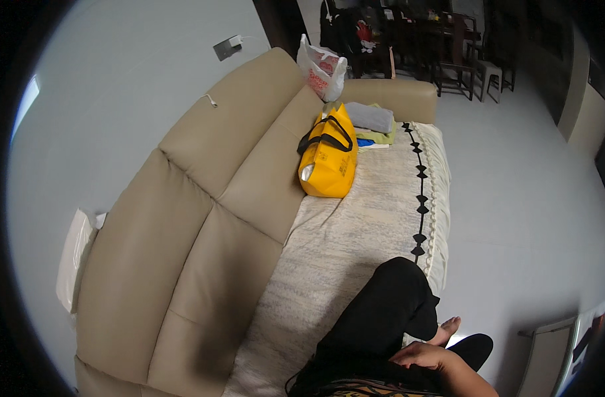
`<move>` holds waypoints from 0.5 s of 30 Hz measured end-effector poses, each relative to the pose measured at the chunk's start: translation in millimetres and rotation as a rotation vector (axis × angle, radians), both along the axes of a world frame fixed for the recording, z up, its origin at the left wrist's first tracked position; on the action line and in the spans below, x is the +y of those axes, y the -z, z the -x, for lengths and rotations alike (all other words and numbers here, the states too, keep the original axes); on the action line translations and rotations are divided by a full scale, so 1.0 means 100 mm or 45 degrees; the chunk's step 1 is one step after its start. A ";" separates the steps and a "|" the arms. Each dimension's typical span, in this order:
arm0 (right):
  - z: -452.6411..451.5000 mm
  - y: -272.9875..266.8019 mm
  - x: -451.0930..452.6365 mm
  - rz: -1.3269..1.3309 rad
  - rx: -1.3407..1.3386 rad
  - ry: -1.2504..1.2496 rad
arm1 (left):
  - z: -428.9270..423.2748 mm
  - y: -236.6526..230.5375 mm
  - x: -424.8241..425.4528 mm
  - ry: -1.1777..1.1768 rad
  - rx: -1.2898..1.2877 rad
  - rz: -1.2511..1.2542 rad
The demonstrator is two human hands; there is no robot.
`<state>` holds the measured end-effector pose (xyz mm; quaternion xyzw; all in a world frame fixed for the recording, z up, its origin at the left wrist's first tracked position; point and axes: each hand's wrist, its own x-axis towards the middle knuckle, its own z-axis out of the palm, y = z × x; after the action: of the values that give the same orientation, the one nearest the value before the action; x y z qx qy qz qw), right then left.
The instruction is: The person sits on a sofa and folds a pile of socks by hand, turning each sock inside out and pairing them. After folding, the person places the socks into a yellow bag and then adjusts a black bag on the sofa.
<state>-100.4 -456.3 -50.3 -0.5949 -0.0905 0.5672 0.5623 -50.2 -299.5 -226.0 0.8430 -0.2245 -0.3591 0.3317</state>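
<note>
My right hand (417, 355) rests at my lap on black trousers (377, 302), its fingers bent downward; whether they hold anything cannot be made out. My left hand is out of view. I sit on a beige leather sofa (253, 164), its seat covered by a pale patterned cloth (377, 203) with a black trim. Farther along the seat stands a yellow bag (332, 171) with black handles, leaning near the backrest. Beside it lie a folded grey cloth (369, 117) and green cloth (382, 136). A white plastic bag (325, 72) with red print sits at the far corner.
A white cable end (211, 101) lies on the backrest, below a wall socket with a charger (235, 41). A white package (76, 260) is behind the sofa. A stool (488, 74) and dark wooden chairs (456, 72) stand far off. A pale-topped table (550, 352) is at lower right.
</note>
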 end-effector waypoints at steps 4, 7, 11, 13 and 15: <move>-0.03 0.08 0.04 0.063 0.153 -0.140 | 0.06 0.09 -0.35 0.063 -0.038 0.030; -0.01 0.12 0.06 -0.112 0.245 -0.154 | 0.10 0.13 -0.55 0.084 -0.060 0.043; 0.02 0.11 0.01 0.012 0.303 -0.195 | 0.16 0.19 -0.74 0.103 -0.074 0.057; 0.05 0.10 -0.05 -0.039 0.296 -0.212 | 0.18 0.22 -0.82 0.103 -0.079 0.060; 0.08 0.13 -0.09 -0.082 0.346 -0.192 | 0.21 0.26 -0.89 0.113 -0.076 0.059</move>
<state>-108.6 -465.3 -63.0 -0.4859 -0.0763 0.6798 0.5440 -70.9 -388.5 -251.7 0.8346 -0.2796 -0.3430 0.3281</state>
